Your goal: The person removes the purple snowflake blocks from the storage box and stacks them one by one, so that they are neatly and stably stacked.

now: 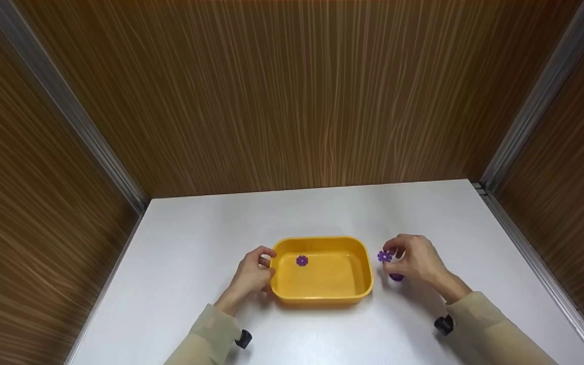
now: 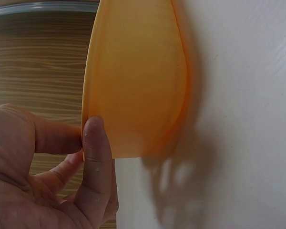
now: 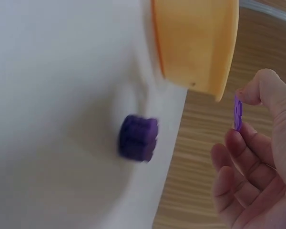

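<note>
A yellow rectangular tray (image 1: 330, 294) stands on the white table, and one purple flower-shaped disc (image 1: 302, 260) lies on its floor toward the left. My left hand (image 1: 252, 271) pinches the tray's left rim; in the left wrist view the thumb and a finger grip the edge of the tray wall (image 2: 133, 81). Just outside the tray's right side, my right hand (image 1: 416, 258) holds another purple flower disc (image 1: 385, 256) between thumb and fingertip, edge-on in the right wrist view (image 3: 238, 113). Below that hand, a short stack of purple discs (image 3: 138, 138) sits on the table.
The white table (image 1: 211, 228) is bounded by a wood-grain panel (image 1: 312, 101) at the back and similar panels on both sides, with metal strips (image 1: 520, 101) at the corners. Black bands (image 1: 444, 325) show at both wrists beside beige sleeves.
</note>
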The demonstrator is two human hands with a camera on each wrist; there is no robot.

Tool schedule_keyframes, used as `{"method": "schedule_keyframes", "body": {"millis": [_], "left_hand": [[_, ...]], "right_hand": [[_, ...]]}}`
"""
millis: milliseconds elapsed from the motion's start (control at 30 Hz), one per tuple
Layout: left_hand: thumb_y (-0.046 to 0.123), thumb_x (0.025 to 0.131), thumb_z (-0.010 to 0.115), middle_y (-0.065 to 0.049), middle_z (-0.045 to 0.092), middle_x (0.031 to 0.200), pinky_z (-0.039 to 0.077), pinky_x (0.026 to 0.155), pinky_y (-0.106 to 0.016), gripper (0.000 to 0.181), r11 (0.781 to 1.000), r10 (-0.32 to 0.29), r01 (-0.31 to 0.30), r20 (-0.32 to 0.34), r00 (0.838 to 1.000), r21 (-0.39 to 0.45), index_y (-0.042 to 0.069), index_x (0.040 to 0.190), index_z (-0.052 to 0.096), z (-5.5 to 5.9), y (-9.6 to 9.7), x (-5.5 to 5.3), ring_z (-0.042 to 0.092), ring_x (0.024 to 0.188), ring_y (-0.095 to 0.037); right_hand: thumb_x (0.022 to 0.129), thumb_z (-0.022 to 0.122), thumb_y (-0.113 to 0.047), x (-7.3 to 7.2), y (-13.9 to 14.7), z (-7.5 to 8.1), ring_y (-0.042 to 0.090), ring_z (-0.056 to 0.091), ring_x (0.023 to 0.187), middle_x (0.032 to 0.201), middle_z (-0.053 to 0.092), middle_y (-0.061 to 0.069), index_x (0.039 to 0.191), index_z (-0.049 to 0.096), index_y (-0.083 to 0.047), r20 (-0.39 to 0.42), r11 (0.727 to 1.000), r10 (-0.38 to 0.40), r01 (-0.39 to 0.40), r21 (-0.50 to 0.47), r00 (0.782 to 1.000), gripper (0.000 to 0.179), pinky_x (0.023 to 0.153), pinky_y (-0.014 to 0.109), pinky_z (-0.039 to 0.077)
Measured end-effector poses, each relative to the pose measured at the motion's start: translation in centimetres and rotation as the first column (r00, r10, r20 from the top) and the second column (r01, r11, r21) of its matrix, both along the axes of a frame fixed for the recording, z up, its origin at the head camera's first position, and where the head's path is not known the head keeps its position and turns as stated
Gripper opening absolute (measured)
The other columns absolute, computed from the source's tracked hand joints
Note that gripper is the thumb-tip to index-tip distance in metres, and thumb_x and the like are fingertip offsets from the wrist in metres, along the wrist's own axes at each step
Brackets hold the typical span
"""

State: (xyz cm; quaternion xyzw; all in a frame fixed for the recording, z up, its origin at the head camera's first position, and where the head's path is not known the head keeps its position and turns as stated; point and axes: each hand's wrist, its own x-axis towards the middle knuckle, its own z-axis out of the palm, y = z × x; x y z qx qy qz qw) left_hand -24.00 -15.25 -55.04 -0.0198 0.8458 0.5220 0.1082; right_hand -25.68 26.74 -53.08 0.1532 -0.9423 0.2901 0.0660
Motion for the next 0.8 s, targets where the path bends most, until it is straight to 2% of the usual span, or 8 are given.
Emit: {"method": "schedule_keyframes", "body": {"millis": [300, 500, 667, 800], "left_hand": [[-0.002, 0.096, 0.068, -0.007, 0.057, 0.109, 0.066, 0.060, -0.030, 0.042, 1.000, 0.009, -0.008, 0.015, 1.000, -0.004, 0.009, 0.137, 0.067, 0.1, 0.1, 0.0, 0.058, 0.068, -0.015], [-0.001, 0.096, 0.069, -0.009, 0.058, 0.111, 0.068, 0.063, -0.033, 0.042, 1.000, 0.015, -0.015, 0.033, 0.999, -0.008, 0.010, 0.137, 0.067, 0.2, 0.1, -0.1, 0.061, 0.073, -0.017], [-0.002, 0.095, 0.069, -0.008, 0.059, 0.110, 0.069, 0.063, -0.034, 0.042, 1.000, 0.012, -0.012, 0.029, 1.000, -0.001, 0.009, 0.136, 0.067, 0.1, -0.1, -0.1, 0.061, 0.072, -0.017], [-0.002, 0.094, 0.068, -0.006, 0.056, 0.107, 0.068, 0.059, -0.033, 0.043, 1.000, -0.006, 0.006, 0.000, 1.000, 0.004, 0.005, 0.136, 0.067, 0.0, -0.2, -0.2, 0.059, 0.069, -0.014]], "right_hand": [[0.080, 0.095, -0.016, -0.5, 2.9, -1.7, 0.018, 0.063, 0.083, 0.091, 0.078, 0.003, 0.103, 0.086, -0.009, 0.057, 0.998, -0.036, 0.039, -0.052, 0.998, 0.026, 0.065, 0.018, 0.052], [0.081, 0.098, -0.021, -0.2, 3.6, -2.5, 0.014, 0.062, 0.084, 0.092, 0.078, 0.002, 0.106, 0.086, -0.010, 0.115, 0.999, 0.002, 0.004, -0.051, 0.993, 0.030, 0.070, 0.016, 0.057], [0.079, 0.098, -0.021, -0.1, 3.8, -2.9, 0.011, 0.062, 0.082, 0.090, 0.076, -0.002, 0.103, 0.086, -0.012, 0.111, 0.999, 0.031, -0.028, -0.029, 0.993, 0.027, 0.071, 0.017, 0.056], [0.077, 0.096, -0.015, 0.0, 3.7, -3.1, 0.011, 0.062, 0.081, 0.088, 0.077, -0.002, 0.099, 0.085, -0.012, 0.103, 0.998, 0.050, -0.047, -0.032, 0.993, 0.025, 0.071, 0.018, 0.056]]}}
